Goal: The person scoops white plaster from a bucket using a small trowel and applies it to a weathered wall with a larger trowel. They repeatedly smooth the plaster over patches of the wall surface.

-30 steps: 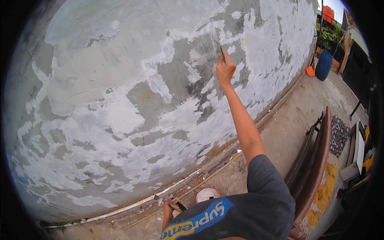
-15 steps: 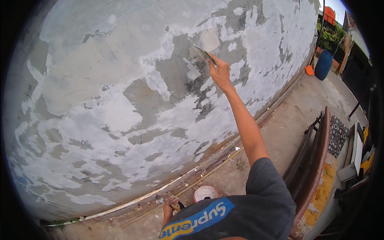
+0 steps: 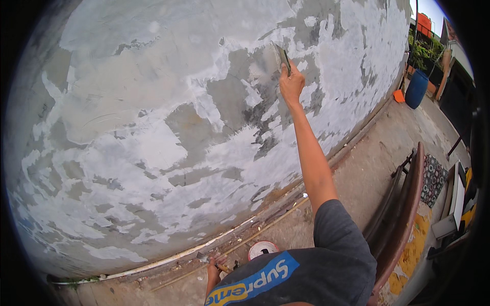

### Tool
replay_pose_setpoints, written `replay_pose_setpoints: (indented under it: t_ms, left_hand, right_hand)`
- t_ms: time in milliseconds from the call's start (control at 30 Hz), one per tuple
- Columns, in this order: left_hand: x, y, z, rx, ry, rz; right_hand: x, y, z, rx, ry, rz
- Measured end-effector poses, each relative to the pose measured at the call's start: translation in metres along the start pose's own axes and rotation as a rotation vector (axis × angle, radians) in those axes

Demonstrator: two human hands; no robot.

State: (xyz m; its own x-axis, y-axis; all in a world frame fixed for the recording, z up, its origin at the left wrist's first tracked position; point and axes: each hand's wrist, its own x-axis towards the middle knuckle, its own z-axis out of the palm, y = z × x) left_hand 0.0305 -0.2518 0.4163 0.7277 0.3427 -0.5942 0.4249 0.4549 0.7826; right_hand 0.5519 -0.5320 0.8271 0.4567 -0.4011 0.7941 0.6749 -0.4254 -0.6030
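My right arm reaches up to a patchy wall [image 3: 148, 148], grey with whitish filler over it. Closed in my right hand [image 3: 292, 87] is a wide putty knife [image 3: 282, 57], its thin blade against the wall and its back edge dark green. Left of the blade is a smeared patch of pale filler [image 3: 261, 69]. Low down by my shirt, my left hand [image 3: 214, 271] grips a small scraper [image 3: 203, 257] with a grey metal blade and a tan handle. Beside that hand stands a round bucket [image 3: 256, 249] with a red rim and white contents, partly hidden by my shirt.
A pipe [image 3: 168, 264] and a thin pole [image 3: 265, 220] lie along the wall's foot. To my right stands a curved brown bench [image 3: 408, 217], with a patterned cushion [image 3: 433, 176] beyond it. Farther off are a blue barrel [image 3: 417, 89] and an orange object [image 3: 398, 96].
My right hand has swept the putty knife to the right and slightly up. The thick pale filler there is now spread flatter. My left hand stays low with the scraper.
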Motion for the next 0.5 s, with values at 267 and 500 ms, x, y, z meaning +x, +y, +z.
replay_pose_setpoints:
  t_ms: [267,500]
  left_hand:
    - [0.006,0.015,0.003,0.032,0.020,0.048]
    - [-0.005,0.015,0.000,0.045,0.056,0.060]
  right_hand:
    - [-0.049,-0.034,-0.009,0.141,-0.230,-0.331]
    - [-0.011,0.030,-0.006,0.079,0.111,0.044]
